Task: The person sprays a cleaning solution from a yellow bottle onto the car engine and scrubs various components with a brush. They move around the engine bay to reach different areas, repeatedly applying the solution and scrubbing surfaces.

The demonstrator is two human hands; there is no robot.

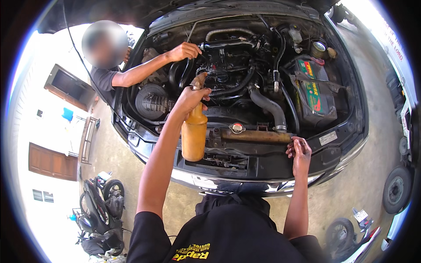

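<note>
The hood [114, 11] is up and the engine [226, 65] lies bare in the upper middle of the frame, so the way in is already made. The bottle [194, 138], a yellow sprayer, hangs just left of centre, its nozzle end toward the engine. The person's left hand [191, 100] has its fingers wrapped round the bottle's neck. Their right hand [301, 155], right of centre, has its fingers loosely bent, seemingly empty, at the end of the radiator [263, 136]; I can't tell whether they press on it. From upper left a co-worker's hand [184, 51] reaches over the engine, fingers curled; what they grip I can't make out. Parts of the engine glisten, so I'd judge the spraying partway along, with duller parts perhaps left to do. The cap [237, 128] sits on the radiator. How much liquid remains, I can't tell
</note>
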